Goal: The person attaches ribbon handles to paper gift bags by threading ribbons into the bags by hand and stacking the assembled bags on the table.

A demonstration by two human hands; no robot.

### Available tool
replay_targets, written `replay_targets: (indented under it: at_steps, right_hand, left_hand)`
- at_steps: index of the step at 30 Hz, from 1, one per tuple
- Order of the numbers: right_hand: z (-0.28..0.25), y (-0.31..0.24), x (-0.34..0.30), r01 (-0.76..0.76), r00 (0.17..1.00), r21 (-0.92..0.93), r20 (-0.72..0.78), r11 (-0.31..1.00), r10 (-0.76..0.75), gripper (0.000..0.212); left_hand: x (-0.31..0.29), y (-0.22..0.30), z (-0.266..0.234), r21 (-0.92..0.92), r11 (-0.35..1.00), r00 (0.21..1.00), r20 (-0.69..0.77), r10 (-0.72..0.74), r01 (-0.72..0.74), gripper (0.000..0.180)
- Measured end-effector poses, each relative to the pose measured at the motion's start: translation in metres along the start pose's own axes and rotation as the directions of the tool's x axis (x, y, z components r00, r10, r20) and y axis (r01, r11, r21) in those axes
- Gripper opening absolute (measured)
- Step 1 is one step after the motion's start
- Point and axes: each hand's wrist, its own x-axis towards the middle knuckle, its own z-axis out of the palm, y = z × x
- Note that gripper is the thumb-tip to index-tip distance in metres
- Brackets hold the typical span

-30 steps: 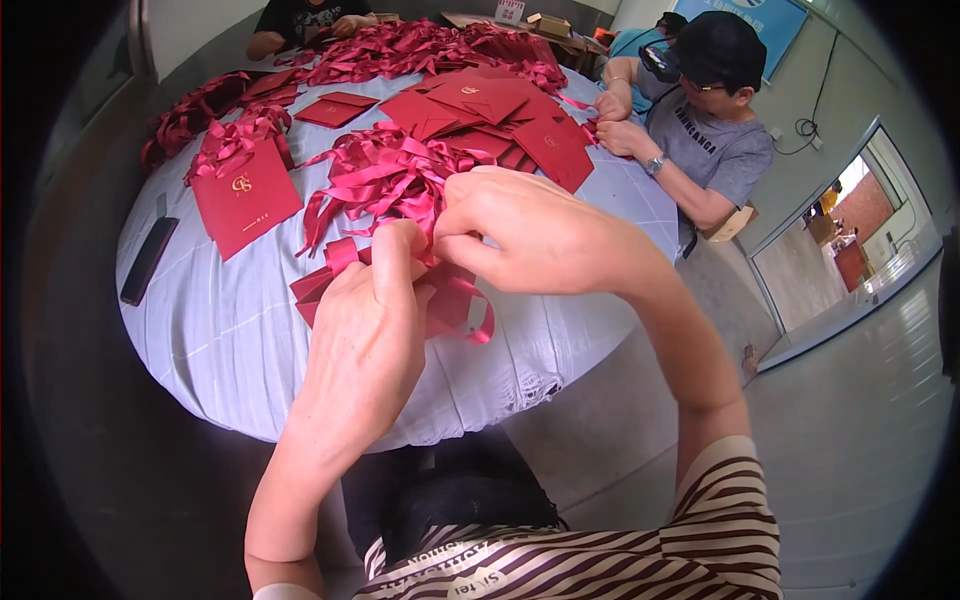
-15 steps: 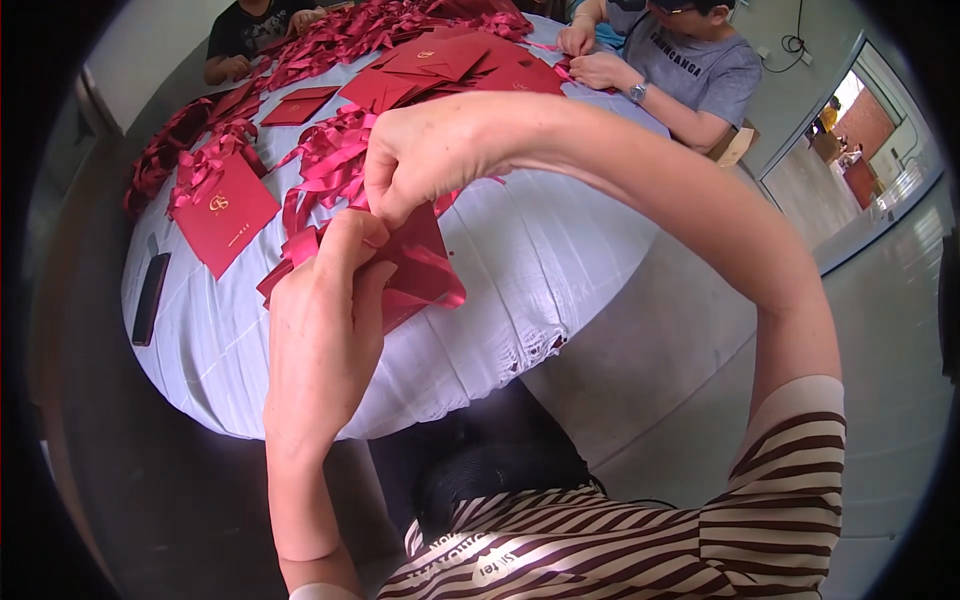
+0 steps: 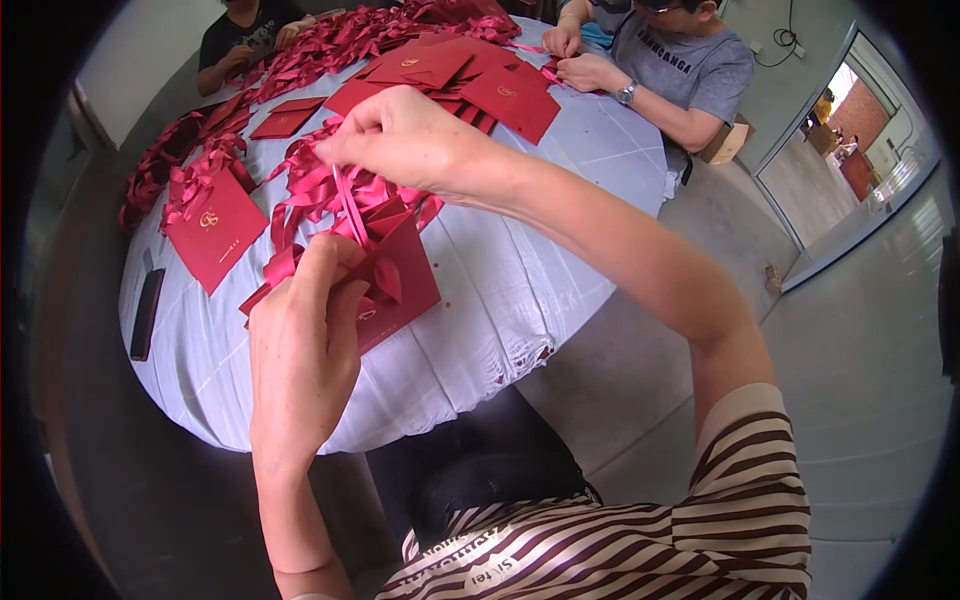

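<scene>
My left hand has its thumb and fingers closed on a small red paper bag near the front of the table. A gold mark shows low on the bag's face. Above it, my right hand pinches a pink-red satin ribbon, which runs taut and slanting down to the bag's top edge by my left fingers. A loop of ribbon hangs on the bag's front. My left fingers cover the spot where ribbon and bag meet. Just behind lies a heap of loose ribbons.
The oval table wears a pale cloth. At its left lie a flat red bag and a dark phone. Stacked red bags and a long ribbon pile fill the far side. Two people work there; one wears a grey shirt.
My right hand has moved up and left, away from my left hand, drawing the ribbon out straight. My left hand keeps its hold on the bag, shifted slightly down and left in view.
</scene>
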Motion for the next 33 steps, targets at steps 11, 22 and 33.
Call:
replay_targets:
  at_steps: [11,22,33]
  right_hand:
    - [0.003,0.029,0.024,0.198,0.966,0.399,-0.234,0.895,-0.109,0.021]
    - [-0.001,0.03,0.025,0.24,0.951,0.35,-0.274,0.906,-0.146,0.027]
    - [-0.021,0.039,-0.049,-0.067,0.956,-0.022,0.283,0.998,0.07,0.046]
  left_hand:
    - [-0.003,0.002,-0.004,0.099,0.995,0.999,0.052,0.012,-0.017,0.014]
    - [-0.003,0.002,0.006,0.142,0.985,0.993,-0.062,0.105,-0.095,0.015]
    - [-0.013,0.0,0.007,0.228,0.946,0.963,-0.088,0.255,-0.229,0.015]
